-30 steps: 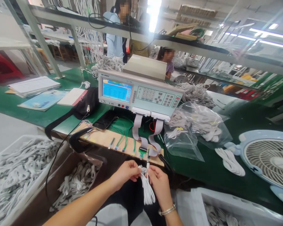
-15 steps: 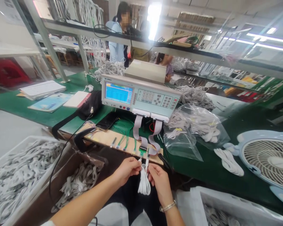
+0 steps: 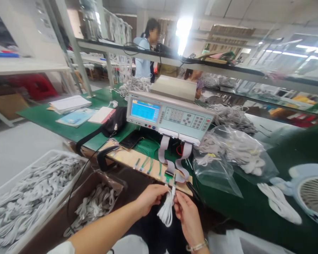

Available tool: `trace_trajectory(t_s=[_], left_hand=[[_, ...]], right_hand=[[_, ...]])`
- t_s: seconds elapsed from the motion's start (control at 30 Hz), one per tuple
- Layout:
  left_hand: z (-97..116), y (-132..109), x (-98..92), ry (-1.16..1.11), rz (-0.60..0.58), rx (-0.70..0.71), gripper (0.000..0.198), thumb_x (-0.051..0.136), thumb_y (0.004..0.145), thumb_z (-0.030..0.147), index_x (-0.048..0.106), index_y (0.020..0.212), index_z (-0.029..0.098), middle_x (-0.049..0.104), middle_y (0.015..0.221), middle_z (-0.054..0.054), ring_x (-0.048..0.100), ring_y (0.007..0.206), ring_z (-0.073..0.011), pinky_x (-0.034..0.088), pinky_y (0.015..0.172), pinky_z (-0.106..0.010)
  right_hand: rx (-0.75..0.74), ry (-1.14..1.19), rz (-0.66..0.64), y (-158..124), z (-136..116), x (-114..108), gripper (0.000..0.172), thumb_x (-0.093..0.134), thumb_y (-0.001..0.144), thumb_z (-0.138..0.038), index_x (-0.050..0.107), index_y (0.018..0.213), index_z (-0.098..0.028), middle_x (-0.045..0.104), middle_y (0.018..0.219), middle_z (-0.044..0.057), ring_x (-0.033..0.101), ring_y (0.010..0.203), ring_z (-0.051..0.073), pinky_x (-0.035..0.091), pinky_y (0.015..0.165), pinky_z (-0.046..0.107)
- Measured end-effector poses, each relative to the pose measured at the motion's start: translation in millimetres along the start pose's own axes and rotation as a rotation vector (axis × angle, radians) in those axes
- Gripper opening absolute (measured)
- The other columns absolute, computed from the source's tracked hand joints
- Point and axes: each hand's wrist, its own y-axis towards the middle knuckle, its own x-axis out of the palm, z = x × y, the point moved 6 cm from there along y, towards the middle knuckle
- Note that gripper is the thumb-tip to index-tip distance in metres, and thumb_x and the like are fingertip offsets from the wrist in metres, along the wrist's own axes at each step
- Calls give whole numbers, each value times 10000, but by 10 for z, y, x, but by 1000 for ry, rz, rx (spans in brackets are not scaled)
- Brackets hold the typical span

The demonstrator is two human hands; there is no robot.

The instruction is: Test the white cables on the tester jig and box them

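Observation:
A coiled white cable (image 3: 165, 212) hangs between my two hands, just off the front edge of a wooden board (image 3: 155, 169). My left hand (image 3: 154, 198) is closed in a pinch on one end of the cable, close to a small green circuit board (image 3: 169, 178). With thumb and fingers closed, my right hand (image 3: 186, 211) grips the cable's other end, where a white plug (image 3: 174, 189) points up at the board's edge. My fingertips partly cover both cable ends, so I cannot tell how far they are plugged in. Grey ribbon cables (image 3: 163, 150) run from the board to a bench tester (image 3: 172, 116) with a lit blue screen.
Bins of coiled cables (image 3: 39, 190) stand at the left. To the right lie clear bags of cables (image 3: 214, 165), a loose cable bundle (image 3: 279, 203) and a fan (image 3: 311, 190). A black bag (image 3: 113, 123) and notebooks (image 3: 76, 116) are at left. People are behind the shelf.
The whole view has shifted, so the bench appears farther right and lower. Both hands stay at the board's edge with the cable, whose hanging coil now tilts slightly left.

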Motion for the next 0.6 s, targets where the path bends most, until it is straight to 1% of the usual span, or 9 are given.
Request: trace_trajectory(t_s=[0.1, 0.17, 0.3, 0.37, 0.5, 0.6], left_hand=[[81, 28, 29, 48, -4, 4, 434, 579, 573, 527, 625, 745, 132, 389, 550, 57, 287, 454, -34, 192, 451, -186], [83, 59, 46, 52, 5, 1, 462, 555, 579, 552, 629, 753, 130, 388, 561, 53, 283, 452, -34, 175, 445, -188], [33, 84, 55, 42, 8, 7, 457, 546, 598, 544, 628, 758, 124, 389, 571, 47, 284, 457, -35, 178, 442, -188], [22, 78, 44, 46, 10, 13, 441, 552, 603, 532, 626, 754, 124, 391, 565, 48, 287, 461, -36, 190, 447, -183], [10, 67, 12, 57, 33, 6, 415, 565, 604, 517, 619, 746, 131, 420, 544, 52, 295, 450, -34, 199, 445, -174], [-36, 29, 9, 50, 55, -11, 377, 584, 603, 484, 613, 718, 126, 479, 543, 39, 363, 454, -45, 251, 455, -173]], right_hand=[[20, -122, -17, 78, -2, 21, 303, 599, 645, -436, 523, 600, -146, 442, 470, -65, 357, 334, 33, 227, 278, 138], [25, -185, -28, 116, 14, 41, 337, 576, 655, -467, 496, 581, -147, 420, 446, -76, 331, 309, 23, 228, 267, 132], [48, -264, -12, 135, 52, 73, 379, 538, 655, -522, 535, 723, -149, 357, 405, -101, 287, 271, 21, 205, 244, 128], [35, -289, -7, 133, 44, 88, 408, 522, 659, -534, 546, 768, -142, 343, 401, -102, 284, 271, 22, 202, 244, 128], [-12, -300, -24, 111, -6, 132, 412, 487, 685, -534, 547, 776, -137, 344, 420, -96, 284, 285, 23, 198, 253, 130], [-46, -315, -27, 35, -46, 190, 391, 464, 706, -516, 536, 745, -134, 342, 423, -97, 273, 289, 24, 185, 259, 136]])
